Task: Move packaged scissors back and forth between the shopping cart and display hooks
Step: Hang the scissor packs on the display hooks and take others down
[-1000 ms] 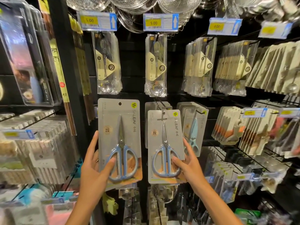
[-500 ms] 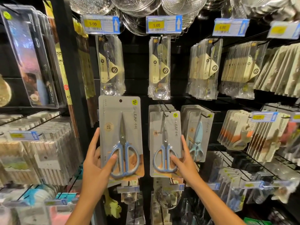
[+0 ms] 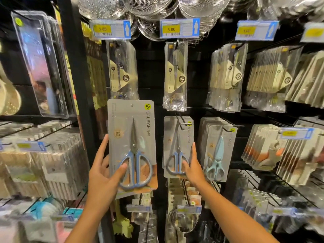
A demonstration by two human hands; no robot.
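Up front, the left hand (image 3: 103, 174) grips a pack of scissors (image 3: 133, 146) by its lower left edge, thumb pressed on the front over the blue handle loops and fingers behind the card. That pack is upright and held free in front of the display rack, just left of the hook row, with its top edge overlapping the bottom of a clear bagged utensil (image 3: 122, 71) hanging above. The right hand (image 3: 192, 167) is at a second scissors pack (image 3: 178, 148) that hangs on a display hook (image 3: 181, 121), the front one of a small stack; the thumb lies across the handles at the lower front and the fingers reach up along the right edge, holding it. Just right of that hand hangs a stack of pale blue scissors (image 3: 218, 153) on its own hook. Yellow price tags (image 3: 171, 28) sit above, under wire strainers (image 3: 154, 6).
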